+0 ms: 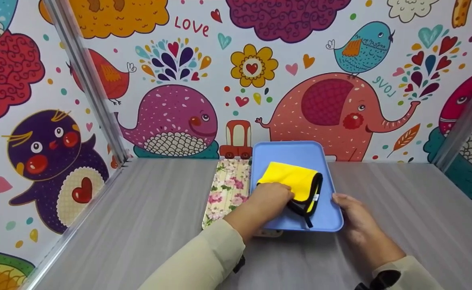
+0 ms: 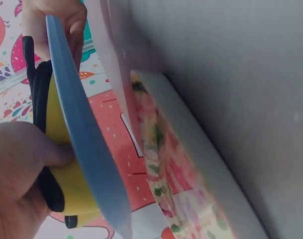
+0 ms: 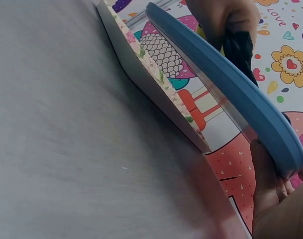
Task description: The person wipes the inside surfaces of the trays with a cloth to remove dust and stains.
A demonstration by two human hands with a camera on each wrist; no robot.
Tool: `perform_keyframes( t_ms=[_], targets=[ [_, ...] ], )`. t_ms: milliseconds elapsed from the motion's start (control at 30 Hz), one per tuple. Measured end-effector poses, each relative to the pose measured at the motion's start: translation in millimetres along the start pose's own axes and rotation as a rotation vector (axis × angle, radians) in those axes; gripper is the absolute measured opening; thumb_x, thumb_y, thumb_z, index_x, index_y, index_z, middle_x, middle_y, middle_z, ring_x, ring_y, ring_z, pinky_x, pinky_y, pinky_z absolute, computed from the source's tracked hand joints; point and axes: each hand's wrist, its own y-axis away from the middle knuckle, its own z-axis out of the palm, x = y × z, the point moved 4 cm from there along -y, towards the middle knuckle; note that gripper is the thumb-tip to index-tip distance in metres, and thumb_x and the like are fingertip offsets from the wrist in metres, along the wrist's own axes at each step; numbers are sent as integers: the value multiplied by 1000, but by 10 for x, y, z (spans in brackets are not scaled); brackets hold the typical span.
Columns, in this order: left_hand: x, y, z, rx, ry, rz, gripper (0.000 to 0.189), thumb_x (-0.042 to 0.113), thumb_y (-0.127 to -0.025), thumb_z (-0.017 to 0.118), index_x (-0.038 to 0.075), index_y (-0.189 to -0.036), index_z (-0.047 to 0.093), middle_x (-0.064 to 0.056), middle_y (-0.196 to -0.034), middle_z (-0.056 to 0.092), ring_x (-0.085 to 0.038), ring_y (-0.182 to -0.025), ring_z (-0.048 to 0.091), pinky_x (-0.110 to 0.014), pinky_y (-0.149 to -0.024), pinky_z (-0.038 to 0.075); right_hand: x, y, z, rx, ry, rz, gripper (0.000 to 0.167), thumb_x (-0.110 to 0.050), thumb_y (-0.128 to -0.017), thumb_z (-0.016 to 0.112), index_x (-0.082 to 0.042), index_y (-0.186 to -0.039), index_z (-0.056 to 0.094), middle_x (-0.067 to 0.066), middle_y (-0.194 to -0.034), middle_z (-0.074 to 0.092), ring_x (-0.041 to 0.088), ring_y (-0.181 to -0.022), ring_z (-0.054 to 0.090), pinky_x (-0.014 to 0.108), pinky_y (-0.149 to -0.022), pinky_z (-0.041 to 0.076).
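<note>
A cream, pink-flowered rectangular tray [image 1: 228, 181] lay on the grey wood-grain table [image 1: 155, 201], partly hidden by the smooth pale-blue rectangular tray [image 1: 327, 213] raised above it. Reaching over the blue tray, the left hand [image 1: 270, 200] gripped the folded, black-edged yellow cloth [image 1: 294, 177] on it with curled fingers, while the right hand [image 1: 357, 219] grasped that tray's right edge.

A folded yellow cloth [image 1: 294, 177], edged in black, is against a raised light-blue tray [image 1: 290, 151] with rounded corners.
</note>
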Motion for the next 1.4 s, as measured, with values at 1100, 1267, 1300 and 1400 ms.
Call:
perform_keyframes(
  t_ms=[1100,1267,1300,1400],
  targets=[
    [-647,-273,101,-28,192,-248,30,15,-103,65,21,-130,74,0,-117,76,-20,-103,64,-35,-110,52,21,-13,11,-6,81,-66,21,-20,-106,59,-24,-90,73,-7,-96,65,12,-88,65,28,-80,57],
    [-698,-252,109,-45,279,-325,32,14,-100,68,21,-131,72,0,-118,73,-20,-107,61,-37,-115,48,32,-16,22,5,92,-81,20,-19,-104,61,-24,-89,73,-7,-94,65,11,-88,64,27,-78,57],
    [-707,-250,116,-43,298,-336,33,14,-100,68,21,-132,71,1,-119,72,-20,-108,61,-37,-116,47,32,-13,22,5,89,-80,19,-19,-105,61,-23,-90,73,-7,-94,66,11,-88,65,27,-78,57],
    [-729,-259,131,-38,329,-354,34,14,-101,67,22,-134,71,2,-123,72,-19,-110,61,-38,-118,45,32,-6,18,0,82,-73,18,-20,-105,61,-22,-91,73,-7,-93,67,12,-88,65,28,-78,57]
  ],
)
